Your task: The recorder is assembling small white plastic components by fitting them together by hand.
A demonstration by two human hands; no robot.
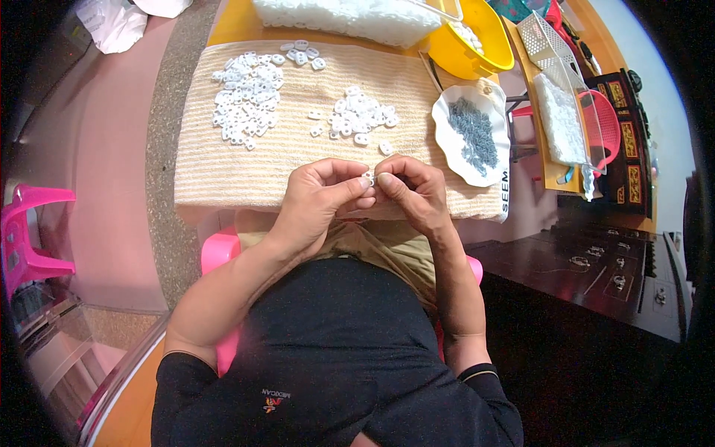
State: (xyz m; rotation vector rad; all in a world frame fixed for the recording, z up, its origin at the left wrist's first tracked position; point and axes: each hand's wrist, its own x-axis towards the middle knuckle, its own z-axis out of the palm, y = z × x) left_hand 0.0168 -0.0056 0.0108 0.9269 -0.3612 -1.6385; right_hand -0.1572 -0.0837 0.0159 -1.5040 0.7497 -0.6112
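With our left hand (328, 195) and right hand (411, 190) we are pinching a small white piece (371, 179) between them, above a striped towel (246, 175). Beyond, a clear box (456, 13) and a yellow basin (456, 61) are holding white pieces (342, 22); rightward, a scalloped dish (442, 128) is holding dark grey parts (474, 134).
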